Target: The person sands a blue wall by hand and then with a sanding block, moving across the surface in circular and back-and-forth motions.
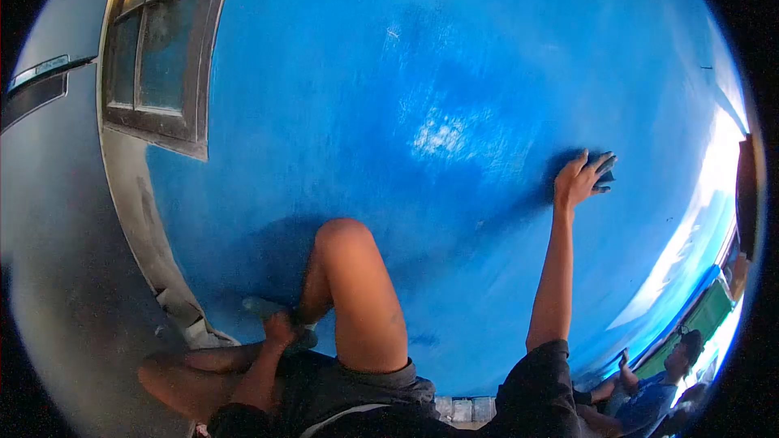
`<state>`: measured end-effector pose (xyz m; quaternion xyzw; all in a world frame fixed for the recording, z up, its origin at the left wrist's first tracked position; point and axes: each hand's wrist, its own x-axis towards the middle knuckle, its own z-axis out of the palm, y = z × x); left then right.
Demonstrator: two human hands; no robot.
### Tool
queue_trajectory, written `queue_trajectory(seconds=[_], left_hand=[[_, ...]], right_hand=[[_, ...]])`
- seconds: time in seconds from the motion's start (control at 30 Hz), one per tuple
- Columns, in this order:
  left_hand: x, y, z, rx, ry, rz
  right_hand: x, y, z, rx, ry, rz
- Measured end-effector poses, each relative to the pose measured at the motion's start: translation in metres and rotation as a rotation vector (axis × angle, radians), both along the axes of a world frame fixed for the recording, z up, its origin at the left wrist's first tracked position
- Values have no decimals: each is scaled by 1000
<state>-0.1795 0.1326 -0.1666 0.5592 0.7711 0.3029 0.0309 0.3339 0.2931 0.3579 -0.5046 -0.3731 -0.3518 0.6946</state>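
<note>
Glossy, streaky blue wall point(454, 73) behind right hand point(579, 182)

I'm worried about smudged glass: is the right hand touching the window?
Apart. The head view shows the gap plainly: a broad stretch of blue wall lies between the right hand and the window.

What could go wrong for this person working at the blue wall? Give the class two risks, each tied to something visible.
First, the right hand appears to hold a dark pad against the blue wall; any grit caught beneath might scratch the wall's shiny surface. Second, the right arm is stretched well out while one knee is raised, so reaching further could perhaps upset balance.
</note>
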Motion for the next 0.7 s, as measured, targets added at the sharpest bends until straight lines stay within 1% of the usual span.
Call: queue_trajectory(seconds=[0.03, 0.07, 0.1, 0.13, 0.17, 0.23, 0.27, 0.3, 0.33, 0.37, 0.43, 0.47, 0.5, 0.57, 0.63, 0.7], left_hand=[[3, 0, 2, -1, 3, 5], [6, 5, 6, -75, -30, 39], [7, 12, 4, -151, -62, 70], [6, 16, -1, -150, -55, 65], [4, 18, -6, -130, -83, 69], [3, 16, 3, -112, -105, 72], [3, 15, 7, -153, -171, 84], [6, 17, 14, -188, -240, 94], [4, 23, 10, -177, -238, 91], [4, 25, 2, -160, -239, 111], [-1, 32, -9, -144, -236, 123], [-4, 34, -14, -155, -252, 84], [-6, 33, -16, -170, -265, 49], [-12, 29, -19, -140, -251, 52], [-14, 31, -17, -71, -237, 43], [-10, 32, -20, -11, -230, 23]], right_hand=[[-1, -1, -2, 22, -50, -10], [-2, -2, -4, 27, -44, -9], [-7, -8, -5, 91, -163, -26], [-11, -13, -7, 152, -282, -43], [-13, -16, -8, 153, -275, -48], [-17, -19, -9, 204, -390, -65], [-15, -18, -11, 205, -384, -67], [-13, -16, -10, 239, -411, 8], [-12, -14, -7, 276, -438, 82], [-12, -12, -6, 284, -440, 77], [-19, -13, -3, 113, -325, -9], [-26, -13, -1, 98, -266, 64], [-35, -14, 4, 96, -263, 62], [-57, -14, 15, 12, -148, 67], [-83, -11, 28, -30, -185, 68], [-125, -12, 26, 20, -368, 141]])
